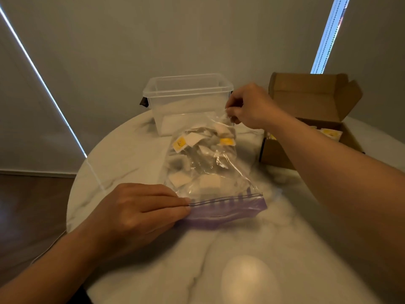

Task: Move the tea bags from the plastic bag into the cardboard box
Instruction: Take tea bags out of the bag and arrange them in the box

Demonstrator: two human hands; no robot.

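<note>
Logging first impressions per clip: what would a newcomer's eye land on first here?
The clear plastic bag of tea bags at centre, held between both hands: the left hand holds its purple zip end, the right hand pinches the far corner. An open cardboard box sits at far right.

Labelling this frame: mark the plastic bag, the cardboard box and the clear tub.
plastic bag point(210, 167): head view, crinkled clear middle.
cardboard box point(306, 99): head view, inside of raised lid.
clear tub point(186, 108): head view, front wall.
</note>
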